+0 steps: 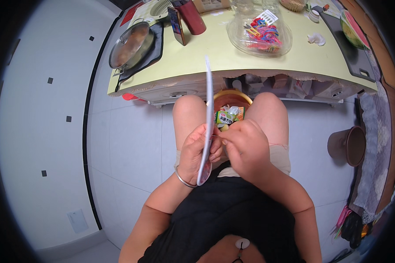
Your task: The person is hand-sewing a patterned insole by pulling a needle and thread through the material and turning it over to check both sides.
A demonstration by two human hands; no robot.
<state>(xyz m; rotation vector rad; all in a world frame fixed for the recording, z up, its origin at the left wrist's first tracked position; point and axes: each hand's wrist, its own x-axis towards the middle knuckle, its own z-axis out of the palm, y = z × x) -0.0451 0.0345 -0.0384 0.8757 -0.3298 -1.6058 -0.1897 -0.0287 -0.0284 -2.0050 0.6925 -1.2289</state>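
Note:
My left hand (192, 151) grips a thin white insole (209, 96), which stands upright and is seen nearly edge-on. Some red pattern shows at its lower end. Close to its right side, my right hand (246, 147) has its fingers pinched together. A fine line, thread or needle, spans the gap between those fingertips and the insole. Red thread (278, 145) trails out past my right hand over my thigh. On the table, a clear plastic tray (237, 46) holds a bundle of coloured embroidery thread (266, 36) and a white card (267, 17).
Between my knees stands a bin (249, 98) with wrappers in it. The table (206, 48) ahead carries a lidded pan (131, 46), a propped phone (176, 26), a red flask (191, 17), a crumpled tissue (316, 39) and cut watermelon (353, 30). A brown bin (340, 147) stands at right.

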